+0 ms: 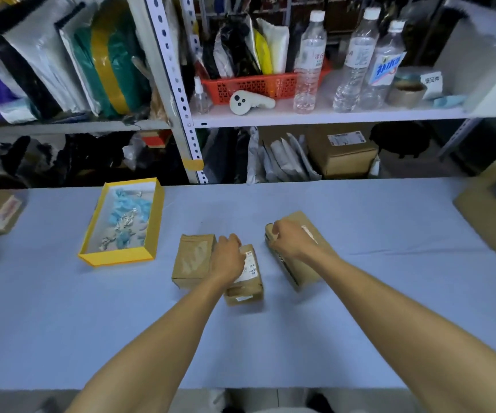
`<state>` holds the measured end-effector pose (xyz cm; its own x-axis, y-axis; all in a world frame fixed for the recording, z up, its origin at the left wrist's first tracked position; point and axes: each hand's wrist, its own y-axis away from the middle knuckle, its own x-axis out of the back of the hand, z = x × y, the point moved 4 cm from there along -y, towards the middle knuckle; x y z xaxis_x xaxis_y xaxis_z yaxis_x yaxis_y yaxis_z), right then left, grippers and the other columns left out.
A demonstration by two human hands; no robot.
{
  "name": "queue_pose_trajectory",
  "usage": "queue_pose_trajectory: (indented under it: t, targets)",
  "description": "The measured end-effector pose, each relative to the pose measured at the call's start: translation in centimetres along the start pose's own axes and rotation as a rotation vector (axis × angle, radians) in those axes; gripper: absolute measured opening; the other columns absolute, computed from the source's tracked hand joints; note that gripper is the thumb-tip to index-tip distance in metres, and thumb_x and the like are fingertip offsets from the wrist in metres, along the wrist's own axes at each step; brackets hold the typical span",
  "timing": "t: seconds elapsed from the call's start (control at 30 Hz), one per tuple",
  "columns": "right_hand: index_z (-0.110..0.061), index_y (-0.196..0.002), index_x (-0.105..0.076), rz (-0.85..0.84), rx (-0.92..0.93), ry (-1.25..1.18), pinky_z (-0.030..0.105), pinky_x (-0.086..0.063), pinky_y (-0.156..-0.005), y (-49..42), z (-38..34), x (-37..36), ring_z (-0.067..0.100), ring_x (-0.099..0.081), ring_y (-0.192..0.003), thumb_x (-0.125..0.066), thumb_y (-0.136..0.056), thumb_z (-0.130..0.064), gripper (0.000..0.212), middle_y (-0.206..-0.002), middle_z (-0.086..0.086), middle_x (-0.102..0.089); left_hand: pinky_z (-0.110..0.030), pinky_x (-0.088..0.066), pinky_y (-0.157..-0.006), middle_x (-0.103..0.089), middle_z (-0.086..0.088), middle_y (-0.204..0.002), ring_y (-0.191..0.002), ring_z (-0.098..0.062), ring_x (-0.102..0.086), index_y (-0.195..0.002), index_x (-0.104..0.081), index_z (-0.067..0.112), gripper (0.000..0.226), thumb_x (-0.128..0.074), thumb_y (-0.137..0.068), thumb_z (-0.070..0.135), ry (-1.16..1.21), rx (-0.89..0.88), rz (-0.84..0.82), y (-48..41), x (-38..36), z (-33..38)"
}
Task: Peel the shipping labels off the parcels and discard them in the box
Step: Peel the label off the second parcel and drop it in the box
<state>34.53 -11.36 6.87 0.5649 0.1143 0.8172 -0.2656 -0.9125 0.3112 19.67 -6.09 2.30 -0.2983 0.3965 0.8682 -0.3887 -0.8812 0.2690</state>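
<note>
1. Far left on the blue tablecloth (62, 323): yellow box (118, 259), shallow, rectangular, stiff-walled, open on top. Inside, crumpled peeled labels (127, 222), pale blue and white, thin and papery. Well apart from the three central parcels.
2. Left parcel (193, 260): small brown carton, matte, top bare apart from a pale glossy patch, so seemingly stripped. Just beside the middle one, perhaps touching; hard to say.
3. Left hand (228, 257): knuckles up, fingers curled down over the far end of the middle parcel (242, 289), holding it to the cloth. Partly covers the white shipping label (251, 268), smooth, printed, stuck flat on top.
4. For a clean peel here: keep the carton pinned, lift one label corner with a nail, then pull low and slow along the surface, not upward, to avoid tearing the thin paper or the cardboard skin.
5. Right hand (288, 238): fingers curled tight at the far-left corner of the right parcel (295, 274), gripping there. Impossible to tell whether pinching a label edge or only the carton.
6. Right parcel itself: longer brown carton, set at an angle, apart from the middle one. Narrow white strip (309, 234) on top beside the hand.
7. Afterwards, probably a long reach leftward to the yellow box, sticky side kept off the cloth.
</note>
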Motion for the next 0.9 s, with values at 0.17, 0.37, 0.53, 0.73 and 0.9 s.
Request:
queue_pose_trajectory:
  t: [0.17, 0.37, 0.53, 0.73, 0.9]
  targets:
    - [-0.012, -0.082, -0.043, -0.065, -0.092, -0.114, 0.027, -0.035, -0.056, 0.0, -0.1, -4.4, 0.026, -0.05, -0.082, -0.06, -0.081, -0.012, 0.017, -0.082, 0.006, -0.05, -0.038, -0.04, -0.098, -0.04, -0.019, -0.135, -0.125, -0.033, -0.041, -0.131, -0.039, 0.002, 0.056, -0.065, -0.088, 0.027, -0.09, 0.016, -0.044, 1.5, -3.3, -1.9]
    - [-0.001, -0.141, -0.031, -0.176, -0.203, -0.1, 0.037, -0.042, -0.102, 0.9, 1.2, -9.1, 0.033, -0.048, -0.126, -0.061, -0.088, -0.025, 0.065, -0.137, 0.019, -0.049, -0.033, -0.039, -0.1, -0.034, -0.019, -0.14, -0.129, -0.03, -0.035, -0.136, -0.03, -0.001, 0.074, -0.07, -0.084, 0.033, -0.14, 0.088, 0.053, 2.0, -5.0, -2.2]
    - [-0.011, -0.153, -0.003, -0.203, -0.17, -0.23, 0.029, -0.04, -0.091, 1.0, 1.5, -10.5, 0.028, -0.054, -0.116, -0.06, -0.091, -0.026, 0.086, -0.136, 0.019, -0.05, -0.033, -0.04, -0.1, -0.033, -0.019, -0.137, -0.125, -0.032, -0.037, -0.142, -0.021, -0.001, 0.087, -0.076, -0.08, 0.027, 0.025, 0.185, 0.084, 2.3, -5.7, -3.0]
    - [-0.028, -0.153, -0.002, -0.185, -0.101, -0.301, 0.028, -0.045, -0.09, 1.1, 1.5, -11.1, 0.026, -0.059, -0.111, -0.052, -0.089, -0.011, 0.082, -0.132, 0.009, -0.058, -0.031, -0.04, -0.099, -0.044, -0.015, -0.13, -0.12, -0.03, -0.05, -0.134, -0.041, 0.005, 0.081, -0.085, -0.067, 0.012, 0.352, 0.228, 0.069, 1.6, -4.6, -4.3]
    - [-0.017, -0.15, -0.014, -0.13, -0.082, -0.383, 0.022, -0.039, -0.082, 1.4, 2.1, -9.4, 0.022, -0.057, -0.101, -0.056, -0.085, -0.003, 0.078, -0.127, 0.01, -0.059, -0.036, -0.049, -0.095, -0.059, -0.011, -0.127, -0.113, -0.026, -0.058, -0.135, -0.046, 0.011, 0.078, -0.08, -0.067, -0.003, 0.58, 0.18, 0.012, 1.3, -5.0, -3.4]
